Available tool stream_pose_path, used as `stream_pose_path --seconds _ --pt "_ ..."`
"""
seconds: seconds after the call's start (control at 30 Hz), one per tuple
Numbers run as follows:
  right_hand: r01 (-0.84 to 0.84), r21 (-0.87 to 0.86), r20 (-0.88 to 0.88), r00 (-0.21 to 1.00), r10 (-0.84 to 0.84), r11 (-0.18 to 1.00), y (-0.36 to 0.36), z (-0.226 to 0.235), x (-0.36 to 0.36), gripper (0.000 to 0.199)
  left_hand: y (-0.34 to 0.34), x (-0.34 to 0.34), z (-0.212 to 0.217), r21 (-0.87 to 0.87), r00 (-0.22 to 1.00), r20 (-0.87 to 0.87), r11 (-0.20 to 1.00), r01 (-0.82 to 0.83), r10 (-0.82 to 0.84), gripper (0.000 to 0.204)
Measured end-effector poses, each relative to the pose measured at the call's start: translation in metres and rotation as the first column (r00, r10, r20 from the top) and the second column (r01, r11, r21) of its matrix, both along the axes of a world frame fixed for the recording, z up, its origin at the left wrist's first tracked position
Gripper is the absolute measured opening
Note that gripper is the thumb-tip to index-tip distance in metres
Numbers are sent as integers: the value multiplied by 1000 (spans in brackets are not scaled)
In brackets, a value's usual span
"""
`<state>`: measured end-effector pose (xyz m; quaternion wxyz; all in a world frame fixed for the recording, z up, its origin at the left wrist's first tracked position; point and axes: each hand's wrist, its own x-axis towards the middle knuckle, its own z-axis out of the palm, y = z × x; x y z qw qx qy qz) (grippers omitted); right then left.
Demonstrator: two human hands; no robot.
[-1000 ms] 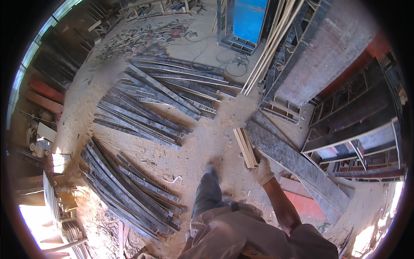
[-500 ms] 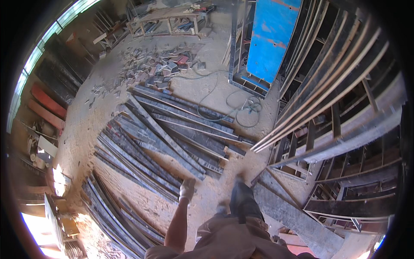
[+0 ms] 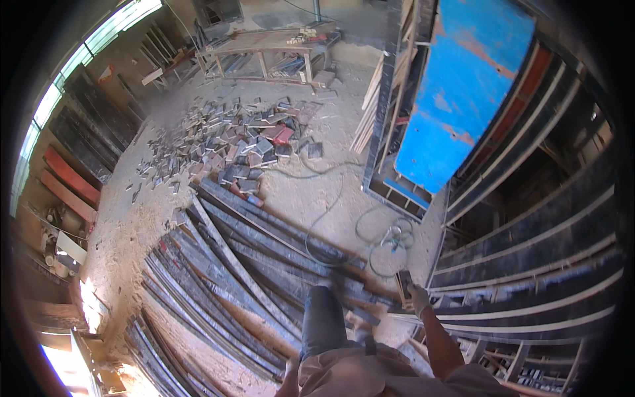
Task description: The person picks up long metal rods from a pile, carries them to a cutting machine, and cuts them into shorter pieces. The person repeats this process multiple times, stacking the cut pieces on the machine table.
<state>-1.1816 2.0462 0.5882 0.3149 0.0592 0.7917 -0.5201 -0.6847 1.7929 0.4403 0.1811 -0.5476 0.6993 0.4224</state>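
My right hand [image 3: 419, 299], in a pale glove, is closed at the end of a dark, short board-like piece [image 3: 403, 286] with a light edge, beside the tall frames on the right. How far that piece extends is hard to make out. My left hand [image 3: 292, 366] hangs low by my left thigh, small and partly hidden by my clothing, its fingers unclear. Long dark wooden planks [image 3: 258, 271] lie in loose piles before me and to my left. My bent leg [image 3: 322, 321] is over the near end of the pile.
Slatted dark frames [image 3: 529, 264] lean along the right, beside a blue panel [image 3: 456, 99]. A coiled green hose [image 3: 390, 241] lies on the dusty floor. Scattered wood offcuts [image 3: 245, 139] spread farther off, before a low wooden bench [image 3: 262, 65]. Red boards [image 3: 71, 182] lean at the left wall.
My view has shifted right and forward. My left hand has drawn back from over the planks to my side. My right hand has come into view at the dark piece; my leg has stepped forward.
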Motion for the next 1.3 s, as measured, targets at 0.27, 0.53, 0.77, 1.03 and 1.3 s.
stream_pose_path --seconds 0.27,0.53,0.77,1.03,1.3 --pt "-97 -27 -210 974 89 995 -201 53 -192 49 -198 -186 9 64 999 26 997 32 -33 46" --pt "13 329 355 925 -136 944 -257 45 -177 53 -569 -502 203 -274 896 -439 959 -71 -59 42" --pt "-114 469 415 904 -105 876 -394 11 -309 63 -770 -670 222 -235 726 -688 939 -250 21 42" --pt "77 94 330 938 -104 993 -773 30 -635 62 -782 -644 102 120 976 180 988 101 -121 52" --pt "-90 -381 78 989 129 920 -1112 164 -884 40 -899 -830 118 246 982 134 956 -161 132 34"
